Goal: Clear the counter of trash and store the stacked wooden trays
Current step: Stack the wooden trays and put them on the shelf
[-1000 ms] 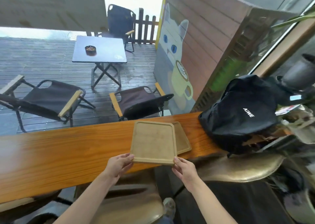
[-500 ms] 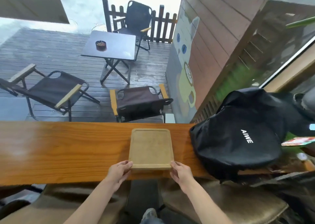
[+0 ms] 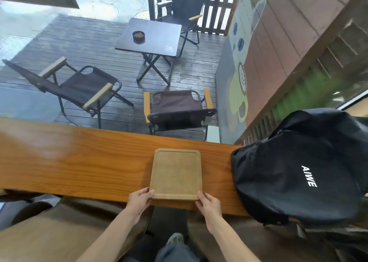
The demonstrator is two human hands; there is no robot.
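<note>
Wet grey deck, folding chairs, dark table, cat mural wall.

A long wooden counter with two things on it.
A flat stack of wooden trays lies near the front edge. Just beside it, on the right, sits a big black backpack, not touching it.

Both forearms are bare, with no sleeves, watch or rings in sight; the left hand at seven o'clock and the right hand at five o'clock are ungloved; at six o'clock, blue-grey denim trousers and a worn grey-brown shoe.
</note>
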